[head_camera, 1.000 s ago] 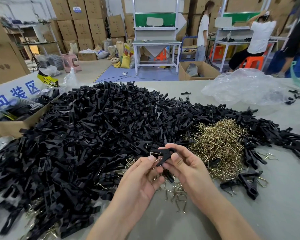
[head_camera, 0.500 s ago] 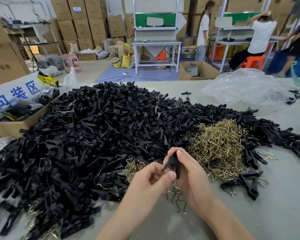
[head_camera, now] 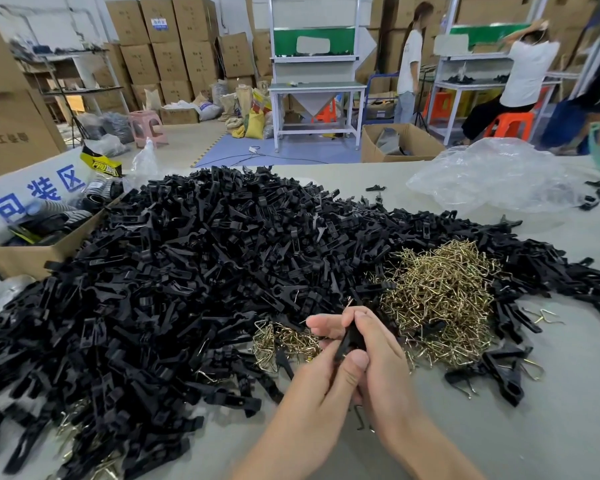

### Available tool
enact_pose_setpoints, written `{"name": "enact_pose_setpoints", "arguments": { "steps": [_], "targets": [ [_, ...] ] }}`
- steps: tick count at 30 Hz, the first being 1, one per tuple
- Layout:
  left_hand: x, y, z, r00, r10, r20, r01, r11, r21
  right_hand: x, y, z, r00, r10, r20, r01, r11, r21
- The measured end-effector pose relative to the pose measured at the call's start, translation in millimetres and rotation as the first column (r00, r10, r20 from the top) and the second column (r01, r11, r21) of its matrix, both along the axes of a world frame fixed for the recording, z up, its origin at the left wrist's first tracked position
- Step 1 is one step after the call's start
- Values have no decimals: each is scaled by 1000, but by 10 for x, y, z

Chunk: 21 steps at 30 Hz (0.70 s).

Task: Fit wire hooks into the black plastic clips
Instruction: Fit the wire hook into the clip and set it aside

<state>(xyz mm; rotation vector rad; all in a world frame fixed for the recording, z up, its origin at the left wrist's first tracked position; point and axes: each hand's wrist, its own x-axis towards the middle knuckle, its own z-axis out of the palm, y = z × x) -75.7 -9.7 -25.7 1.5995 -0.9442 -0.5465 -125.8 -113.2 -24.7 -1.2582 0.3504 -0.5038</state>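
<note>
Two hands meet over the bench (head_camera: 551,427), both closed on one black clip (head_camera: 350,339): the left hand (head_camera: 321,386) presses it with the thumb, the right hand (head_camera: 378,355) wraps its fingers around the other side. Whether a hook is already seated is hidden. The clip looks light and stiff, best pinched by its flat sides; the brass wire hooks (head_camera: 440,296), heaped just beyond the hands, look thin, springy and prone to tangle, so lift one by its bend
</note>
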Motion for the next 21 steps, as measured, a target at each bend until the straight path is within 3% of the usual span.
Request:
{"name": "enact_pose_setpoints", "arguments": {
  "steps": [7, 21],
  "targets": [
    [48, 23, 82, 994, -99, -36, 100, 995, 7, -11, 29, -20, 999, 51, -13, -51, 999, 7],
    [72, -59, -2, 990, -55, -129, 61, 997, 42, 6, 105, -29, 1000, -22, -2, 22, 995, 100]
  ]
}}
